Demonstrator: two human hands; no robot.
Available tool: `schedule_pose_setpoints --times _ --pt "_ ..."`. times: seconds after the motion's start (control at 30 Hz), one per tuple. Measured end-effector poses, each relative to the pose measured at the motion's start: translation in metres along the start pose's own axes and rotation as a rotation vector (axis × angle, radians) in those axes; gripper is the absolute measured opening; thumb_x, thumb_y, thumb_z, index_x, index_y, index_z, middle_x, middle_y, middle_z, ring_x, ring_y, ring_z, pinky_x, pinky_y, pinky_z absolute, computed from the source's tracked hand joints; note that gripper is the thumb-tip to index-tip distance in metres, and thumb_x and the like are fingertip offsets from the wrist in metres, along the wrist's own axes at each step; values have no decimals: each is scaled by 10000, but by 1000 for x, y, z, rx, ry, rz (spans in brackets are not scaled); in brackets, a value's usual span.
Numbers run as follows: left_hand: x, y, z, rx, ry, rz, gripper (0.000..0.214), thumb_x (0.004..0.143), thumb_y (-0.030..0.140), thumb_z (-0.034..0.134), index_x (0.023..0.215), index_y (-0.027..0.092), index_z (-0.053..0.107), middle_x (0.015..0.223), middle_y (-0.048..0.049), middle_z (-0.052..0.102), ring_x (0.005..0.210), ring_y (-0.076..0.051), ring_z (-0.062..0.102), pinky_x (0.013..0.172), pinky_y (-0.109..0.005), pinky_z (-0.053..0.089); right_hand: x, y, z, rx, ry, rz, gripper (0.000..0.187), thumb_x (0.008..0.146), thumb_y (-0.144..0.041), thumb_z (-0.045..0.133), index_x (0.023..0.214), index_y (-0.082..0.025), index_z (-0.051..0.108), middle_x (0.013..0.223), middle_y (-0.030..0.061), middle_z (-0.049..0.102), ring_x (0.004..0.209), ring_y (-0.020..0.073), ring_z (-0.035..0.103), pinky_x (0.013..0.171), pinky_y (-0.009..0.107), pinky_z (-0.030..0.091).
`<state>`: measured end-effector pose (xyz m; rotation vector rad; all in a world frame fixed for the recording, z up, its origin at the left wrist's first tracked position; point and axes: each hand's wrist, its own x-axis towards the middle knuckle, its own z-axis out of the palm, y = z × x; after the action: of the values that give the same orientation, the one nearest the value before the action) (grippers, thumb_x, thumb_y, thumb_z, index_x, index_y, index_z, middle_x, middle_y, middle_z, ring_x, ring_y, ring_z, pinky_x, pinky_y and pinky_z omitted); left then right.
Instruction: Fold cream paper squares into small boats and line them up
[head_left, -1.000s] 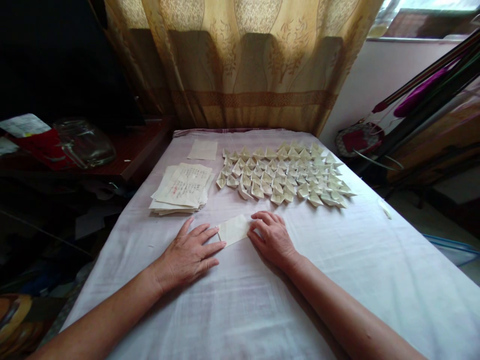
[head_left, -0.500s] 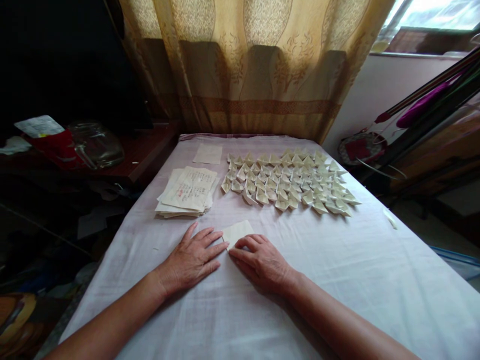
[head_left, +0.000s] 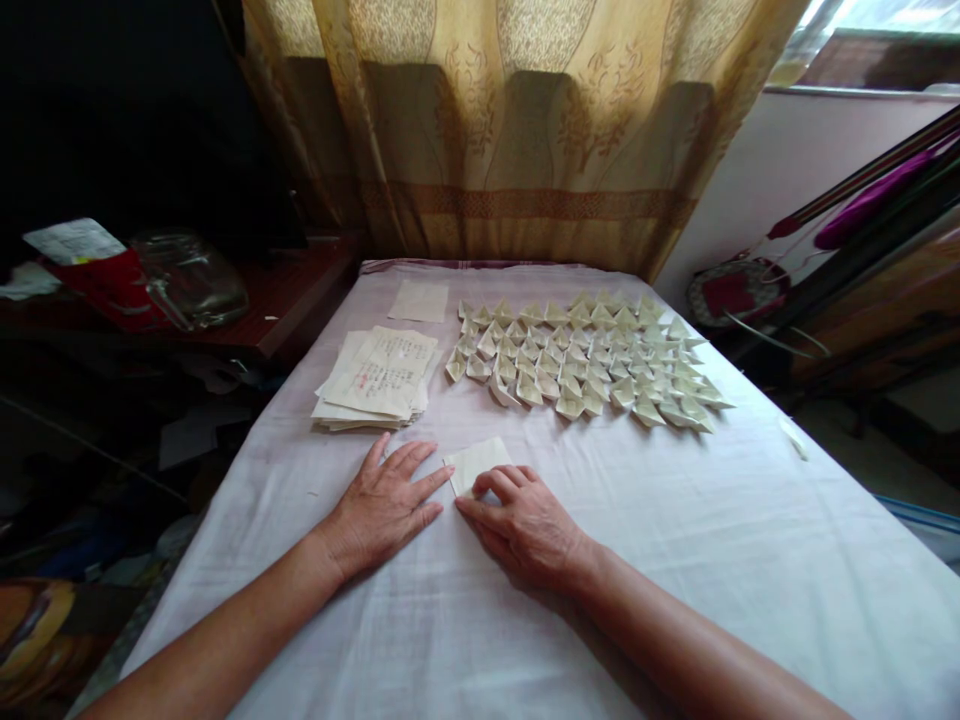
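A small folded piece of paper [head_left: 474, 461] lies on the white cloth between my hands. My left hand [head_left: 388, 505] rests flat with its fingers spread, one fingertip at the paper's left edge. My right hand [head_left: 523, 518] has its fingers curled together over the paper's near right side, thumb and fingertips at its near corner. Beyond my left hand is a stack of handwritten sheets [head_left: 379, 375]. Rows of small folded paper boats [head_left: 574, 355] stand farther back, to the right of the stack.
A single square sheet [head_left: 418, 300] lies behind the stack. On the dark side table [head_left: 292, 300] at left are a glass jar [head_left: 193, 283] and a red container [head_left: 105, 290]. A patterned curtain [head_left: 510, 130] hangs behind the bed-like surface. A small white scrap [head_left: 793, 438] lies near the right edge.
My left hand's fingers have shifted slightly back and left along the paper's edge. My right hand stays at the near corner. The view has tilted a little.
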<state>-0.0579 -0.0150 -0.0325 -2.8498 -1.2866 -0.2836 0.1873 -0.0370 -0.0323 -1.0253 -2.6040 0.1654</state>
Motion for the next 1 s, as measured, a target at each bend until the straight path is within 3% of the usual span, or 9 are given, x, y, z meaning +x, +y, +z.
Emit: schedule_pose_setpoints --times 0.27,0.43,0.57,0.67,0.77,1.0 --pt "21 -6 0 69 -27 -117 394 984 411 478 1346 303 587 1443 -125 537 1315 -312 488 1111 -616 237 -1 -2 1 -3 28 7 273 936 -250 549 1187 -255 657 1049 75 625 918 220 518 798 364 361" --pt "18 11 5 70 79 -113 432 990 404 456 1350 198 578 1421 -142 563 1331 -298 480 1168 -545 198 0 -3 2 -11 44 22 267 939 -251 546 1176 -267 666 1042 73 632 915 219 527 807 366 384" --pt "9 20 11 21 32 16 405 1020 406 403 1374 278 551 1438 -41 567 1367 -251 446 1199 -502 120 -1 -5 1 12 25 30 289 946 -268 536 1209 -259 655 1075 81 652 962 229 552 858 381 420" --pt "6 20 14 13 -3 13 413 1020 418 399 1396 307 528 1454 -35 551 1371 -258 440 1193 -529 94 -9 -7 -1 52 -25 48 382 954 -307 535 1322 -223 588 1280 97 629 1142 247 544 995 411 405" --pt "5 17 14 43 -38 3 435 1002 405 441 1427 326 493 1504 -62 491 1396 -295 404 1173 -572 101 -23 -4 -3 58 -71 143 523 951 -377 548 1435 -187 487 1475 92 509 1360 275 426 1122 455 326" --pt "5 17 15 57 -51 -7 457 989 381 466 1443 326 471 1516 -78 473 1402 -312 389 1156 -586 152 -43 8 -8 -25 -90 356 530 944 -362 556 1439 -183 491 1502 100 468 1396 297 416 1153 543 296"
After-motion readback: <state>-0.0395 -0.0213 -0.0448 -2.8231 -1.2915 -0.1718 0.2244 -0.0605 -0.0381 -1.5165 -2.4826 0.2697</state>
